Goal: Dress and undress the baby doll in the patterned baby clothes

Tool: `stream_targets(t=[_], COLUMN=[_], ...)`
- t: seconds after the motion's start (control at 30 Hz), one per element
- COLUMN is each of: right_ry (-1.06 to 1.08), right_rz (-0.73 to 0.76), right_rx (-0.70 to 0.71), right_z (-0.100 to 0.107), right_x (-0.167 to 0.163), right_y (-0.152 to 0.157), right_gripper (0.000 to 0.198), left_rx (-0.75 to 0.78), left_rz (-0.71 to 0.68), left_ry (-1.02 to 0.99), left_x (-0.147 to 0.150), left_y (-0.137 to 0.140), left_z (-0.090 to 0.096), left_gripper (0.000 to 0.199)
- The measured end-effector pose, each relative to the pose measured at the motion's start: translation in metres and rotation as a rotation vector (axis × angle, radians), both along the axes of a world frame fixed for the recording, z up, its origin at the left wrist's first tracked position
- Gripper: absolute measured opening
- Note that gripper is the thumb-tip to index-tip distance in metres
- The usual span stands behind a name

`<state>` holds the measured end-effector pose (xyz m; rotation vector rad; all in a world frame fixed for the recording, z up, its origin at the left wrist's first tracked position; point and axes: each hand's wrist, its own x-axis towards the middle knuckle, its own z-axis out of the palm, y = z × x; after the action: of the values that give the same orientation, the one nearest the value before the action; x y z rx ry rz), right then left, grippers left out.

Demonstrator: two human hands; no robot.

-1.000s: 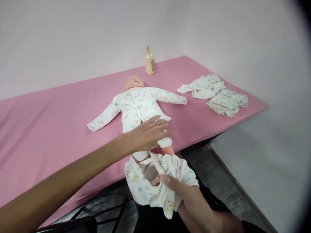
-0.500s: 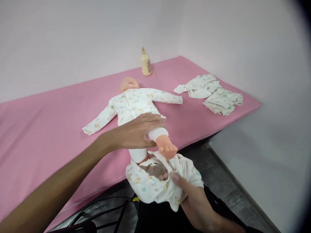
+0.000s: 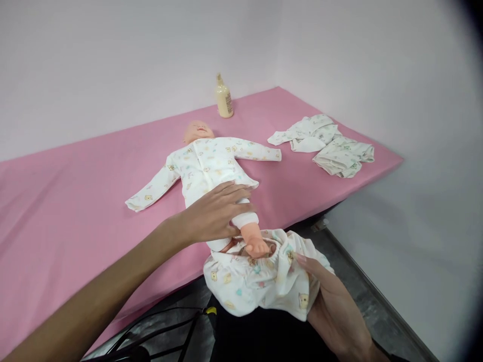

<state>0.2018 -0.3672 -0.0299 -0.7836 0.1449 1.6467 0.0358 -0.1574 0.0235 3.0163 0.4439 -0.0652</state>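
Note:
A baby doll [image 3: 206, 163] in a white printed long-sleeved top lies on its back, its legs reaching toward me over the bed's near edge. My left hand [image 3: 219, 211] is wrapped around one of its legs, over a white covering; the bare foot [image 3: 256, 245] sticks out below. In my right hand [image 3: 332, 291] is a pair of white printed baby pants [image 3: 260, 281], pinched near the waistband with the thumb on top. The bare foot is at the waist opening, and the other leg runs down into the pants, its foot hidden.
The doll lies on a bed with a pink sheet [image 3: 94, 201]. A cream-coloured pump bottle [image 3: 224, 100] stands behind its head. More printed baby clothes [image 3: 328, 143] lie rumpled at the right. Walls border the bed behind and at right; a black metal frame [image 3: 169, 332] is below.
My right hand has moved right, stretching the waistband wider. The doll's bare foot has gone from above the pants to their opening. My left hand still grips the leg.

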Motion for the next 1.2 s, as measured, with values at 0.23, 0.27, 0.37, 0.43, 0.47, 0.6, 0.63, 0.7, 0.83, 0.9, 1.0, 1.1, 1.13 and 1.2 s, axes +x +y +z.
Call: stream_targets(t=[0.23,0.27,0.37,0.43,0.47,0.6,0.63,0.7,0.83,0.9,1.0,1.1,1.13,1.2], right_ry=[-0.082,-0.110,-0.215,-0.290,-0.327,-0.518,-0.576,-0.694,-0.928,-1.013,-1.026,-0.923,-0.872,-0.740], right_rz=[-0.032,-0.032,-0.026,-0.023,-0.019,0.006,0.018,0.064,0.150,0.140,0.127,0.163,0.166,0.125], right_rx=[0.110,0.139,0.214,0.246,0.258,0.286,0.291,0.303,0.338,0.340,0.314,0.279,0.262,0.216], right_z=[0.005,0.007,0.012,0.012,0.010,-0.001,-0.004,-0.006,-0.001,0.004,0.008,0.005,0.002,-0.006], right_x=[-0.005,-0.006,-0.009,-0.010,-0.011,-0.014,-0.016,-0.019,-0.027,-0.028,-0.025,-0.020,-0.020,-0.020], right_y=[0.003,0.006,0.011,0.010,0.008,-0.002,-0.004,-0.002,0.013,0.021,0.028,0.025,0.023,0.019], right_gripper=[0.062,0.063,0.066,0.063,0.059,0.044,0.041,0.039,0.043,0.048,0.053,0.050,0.050,0.050], left_rx=[0.144,0.159,0.175,0.180,0.188,0.235,0.240,0.248,0.263,0.246,0.215,0.208,0.207,0.201], left_rz=[-0.037,-0.040,-0.039,-0.028,-0.021,-0.009,-0.008,-0.005,-0.001,0.017,0.059,0.074,0.075,0.081], left_ry=[0.043,0.042,0.023,-0.001,-0.012,-0.024,-0.022,-0.023,-0.025,-0.032,-0.042,-0.049,-0.053,-0.063], left_x=[0.008,0.008,0.008,0.009,0.010,0.017,0.019,0.023,0.025,0.024,0.024,0.025,0.026,0.026], left_y=[-0.005,-0.005,-0.004,-0.004,-0.004,-0.004,-0.004,-0.005,-0.006,-0.007,-0.008,-0.010,-0.010,-0.011], left_z=[-0.013,-0.014,-0.016,-0.015,-0.015,-0.015,-0.015,-0.016,-0.018,-0.017,-0.017,-0.018,-0.019,-0.021], left_gripper=[0.041,0.041,0.042,0.042,0.042,0.039,0.038,0.036,0.037,0.041,0.044,0.040,0.039,0.037])
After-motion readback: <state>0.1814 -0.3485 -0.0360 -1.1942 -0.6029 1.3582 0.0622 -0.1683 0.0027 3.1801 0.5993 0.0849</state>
